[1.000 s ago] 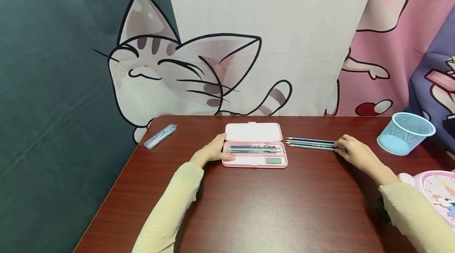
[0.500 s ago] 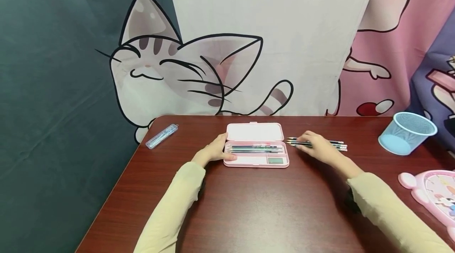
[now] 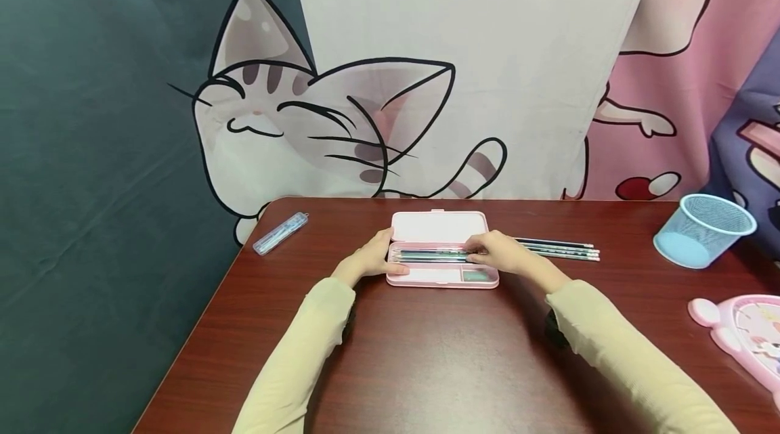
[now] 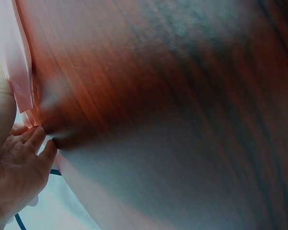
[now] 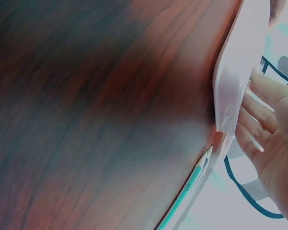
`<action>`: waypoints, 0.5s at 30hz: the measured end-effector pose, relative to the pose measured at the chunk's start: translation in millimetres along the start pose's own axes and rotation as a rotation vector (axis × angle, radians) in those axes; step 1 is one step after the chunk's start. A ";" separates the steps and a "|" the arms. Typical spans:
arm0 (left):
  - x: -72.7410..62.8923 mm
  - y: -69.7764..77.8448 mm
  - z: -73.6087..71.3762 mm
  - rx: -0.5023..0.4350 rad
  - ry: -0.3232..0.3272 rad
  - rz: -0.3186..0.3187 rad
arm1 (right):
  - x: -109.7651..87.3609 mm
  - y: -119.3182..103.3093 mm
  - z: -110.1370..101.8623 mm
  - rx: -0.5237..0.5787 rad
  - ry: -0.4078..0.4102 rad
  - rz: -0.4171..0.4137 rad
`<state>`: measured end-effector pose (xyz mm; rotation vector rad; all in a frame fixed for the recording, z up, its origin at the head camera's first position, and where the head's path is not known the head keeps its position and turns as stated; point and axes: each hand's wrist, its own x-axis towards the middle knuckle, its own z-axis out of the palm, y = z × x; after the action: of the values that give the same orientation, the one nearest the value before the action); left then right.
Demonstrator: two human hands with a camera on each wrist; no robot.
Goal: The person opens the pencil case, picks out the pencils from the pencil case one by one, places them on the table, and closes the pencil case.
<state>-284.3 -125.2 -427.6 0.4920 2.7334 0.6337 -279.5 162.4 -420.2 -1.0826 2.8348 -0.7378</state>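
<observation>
Head view: right hand (image 3: 502, 252) at illegibly marked pencils (image 3: 434, 257)

Evenly bright head view, soft glare on the table (image 3: 439, 366), wrist views dimmer, hazy, whites washed out

The wood-grained, red-brown tabletop (image 3: 439, 359) carries an open pink pencil case (image 3: 439, 225) between left hand (image 3: 369, 258) and right hand (image 3: 510, 256). Just outside the right hand lie several pencils (image 3: 563, 250); farther out sit a blue mesh cup (image 3: 701, 234) and a pink clock-like object (image 3: 726, 339). Beyond the left hand lies a slim translucent box (image 3: 280, 233).
</observation>
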 end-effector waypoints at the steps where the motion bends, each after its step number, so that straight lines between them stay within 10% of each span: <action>1: 0.1 0.2 0.1 -0.003 0.001 -0.001 | 0.6 -0.4 0.2 0.011 -0.018 0.007; 15: -1.0 0.4 0.9 -0.024 0.011 -0.002 | -7.9 3.4 0.5 -0.093 0.138 0.010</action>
<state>-282.9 -124.9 -428.1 0.4812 2.7327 0.6697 -275.5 169.4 -423.3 -1.0681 3.0157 -0.7134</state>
